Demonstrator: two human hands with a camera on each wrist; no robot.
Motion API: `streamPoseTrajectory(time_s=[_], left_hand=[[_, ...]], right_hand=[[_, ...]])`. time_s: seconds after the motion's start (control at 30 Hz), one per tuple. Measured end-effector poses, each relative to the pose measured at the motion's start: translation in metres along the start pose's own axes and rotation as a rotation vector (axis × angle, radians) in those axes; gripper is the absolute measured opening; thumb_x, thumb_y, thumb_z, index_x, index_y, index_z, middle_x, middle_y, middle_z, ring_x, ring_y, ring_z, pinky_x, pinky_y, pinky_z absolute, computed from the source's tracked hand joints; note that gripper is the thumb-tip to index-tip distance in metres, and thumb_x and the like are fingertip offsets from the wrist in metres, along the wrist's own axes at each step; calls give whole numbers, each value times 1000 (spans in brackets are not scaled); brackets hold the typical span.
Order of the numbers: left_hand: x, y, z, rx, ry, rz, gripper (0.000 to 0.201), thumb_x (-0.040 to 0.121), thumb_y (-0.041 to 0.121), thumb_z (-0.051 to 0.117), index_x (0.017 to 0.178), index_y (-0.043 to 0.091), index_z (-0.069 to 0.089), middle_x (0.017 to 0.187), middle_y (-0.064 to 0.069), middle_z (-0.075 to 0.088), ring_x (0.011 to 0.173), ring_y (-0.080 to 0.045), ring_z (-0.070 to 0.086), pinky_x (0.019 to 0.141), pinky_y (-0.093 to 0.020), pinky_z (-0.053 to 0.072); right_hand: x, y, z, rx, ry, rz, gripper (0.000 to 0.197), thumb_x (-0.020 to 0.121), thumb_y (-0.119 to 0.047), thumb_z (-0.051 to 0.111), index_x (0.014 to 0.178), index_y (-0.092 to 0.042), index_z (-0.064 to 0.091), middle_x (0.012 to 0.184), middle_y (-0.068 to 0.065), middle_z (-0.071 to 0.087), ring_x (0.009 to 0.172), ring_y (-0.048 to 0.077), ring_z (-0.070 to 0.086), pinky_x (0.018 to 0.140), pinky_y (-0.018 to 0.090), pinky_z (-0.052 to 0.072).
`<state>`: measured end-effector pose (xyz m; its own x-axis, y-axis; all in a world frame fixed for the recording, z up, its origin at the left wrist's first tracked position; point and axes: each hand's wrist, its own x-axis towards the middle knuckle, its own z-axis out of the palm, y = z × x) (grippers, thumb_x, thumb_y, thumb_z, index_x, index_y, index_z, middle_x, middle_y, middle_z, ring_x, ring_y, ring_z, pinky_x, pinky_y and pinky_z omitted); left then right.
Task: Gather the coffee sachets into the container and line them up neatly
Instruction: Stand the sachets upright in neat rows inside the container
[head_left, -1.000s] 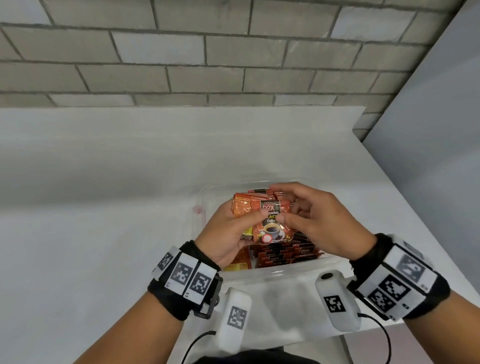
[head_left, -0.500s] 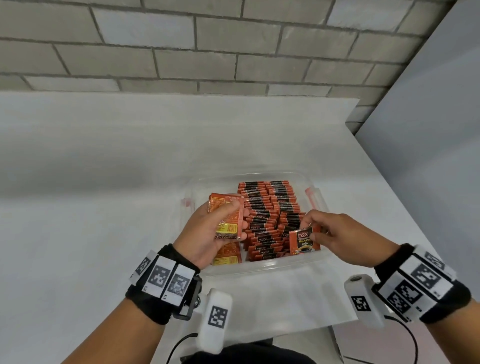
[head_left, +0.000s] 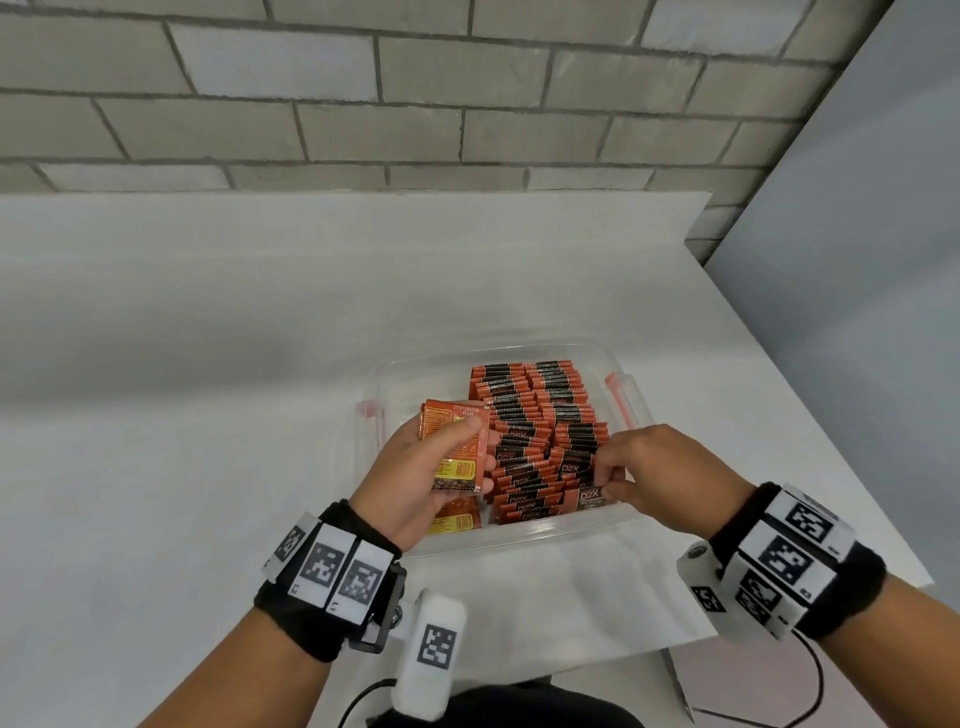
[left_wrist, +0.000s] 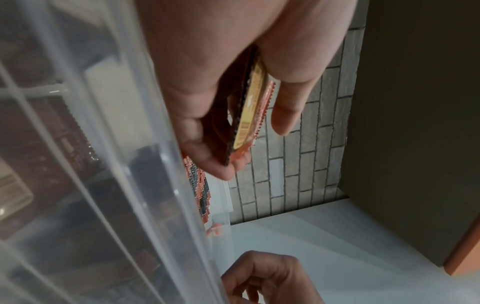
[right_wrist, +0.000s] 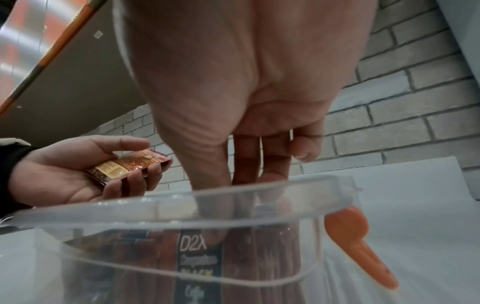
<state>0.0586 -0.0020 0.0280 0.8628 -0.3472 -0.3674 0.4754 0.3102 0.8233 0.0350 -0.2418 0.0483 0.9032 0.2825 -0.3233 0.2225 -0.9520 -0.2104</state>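
**Sachets mostly in the tub, both hands busy**

In the head view the clear plastic container (head_left: 519, 540) sat lower centre of the frame on a white table (head_left: 208, 364), with a grey brick wall (head_left: 415, 104) across the top. The right side of the tub was packed with orange-and-black coffee sachets (head_left: 540, 415) standing on edge in two rows running away from the camera, "D2X" readable on the nearer ones. One or two more sachets (head_left: 454, 519) lay flat in the near left corner of the tub, yellow label up.

The left hand (head_left: 421, 483) sat just left of the rows, over the tub's left half, palm up, fingers and thumb curled round a small stack of sachets (head_left: 457, 452). The left wrist view showed the stack edge-on (left_wrist: 249, 115), squeezed between thumb and fingers.

The right hand (head_left: 654, 478) was at the near right end of the rows, fingertips pinching the front sachet (head_left: 589, 500) right by the tub's near wall. From the right wrist view, the fingers (right_wrist: 246, 160) reached down past the rim (right_wrist: 182, 207) onto that D2X sachet (right_wrist: 194, 257). An orange latch (right_wrist: 358, 244) hung off the tub's side at the right of that frame.
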Motion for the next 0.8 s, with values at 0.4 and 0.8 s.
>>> streamPoseTrajectory(time_s=[0.4, 0.8], left_hand=[[0, 1, -1, -22, -1, 2, 30, 80, 23, 63, 107, 9, 62, 86, -9, 71, 73, -20, 66, 66, -34, 57], [0, 6, 2, 3, -31, -33, 17, 92, 7, 54, 103, 15, 64, 93, -5, 73, 82, -18, 70, 72, -33, 57]], right_hand=[[15, -7, -6, -142, -132, 20, 10, 81, -21, 71, 77, -24, 62, 74, -15, 53, 75, 9, 55, 54, 15, 30], [5, -20, -25, 462, 146, 36, 15, 82, -40, 67, 94, -32, 69, 75, -10, 67, 71, 1, 55, 64, 13, 40]])
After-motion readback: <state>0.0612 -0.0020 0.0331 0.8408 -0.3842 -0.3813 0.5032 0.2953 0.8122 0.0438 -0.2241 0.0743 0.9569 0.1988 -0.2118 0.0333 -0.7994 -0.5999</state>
